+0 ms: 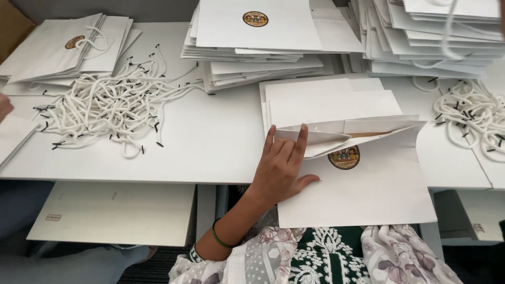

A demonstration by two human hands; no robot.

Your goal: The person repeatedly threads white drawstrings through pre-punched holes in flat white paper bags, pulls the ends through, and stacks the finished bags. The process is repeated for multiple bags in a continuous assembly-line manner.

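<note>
Our left hand (281,171) lay flat, fingers spread, gripping nothing, on the white paper bag (363,189) on the counter (210,137); the right was unseen. The bag's open mouth, just beyond our fingertips, could crease under pressure.

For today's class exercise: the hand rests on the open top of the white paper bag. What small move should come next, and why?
Probably reach the free hand for a cord from the white cord pile. The left hand already spreads the mouth of the white paper bag, no handle shows on it, and the stacked bag at far left has one.
</note>
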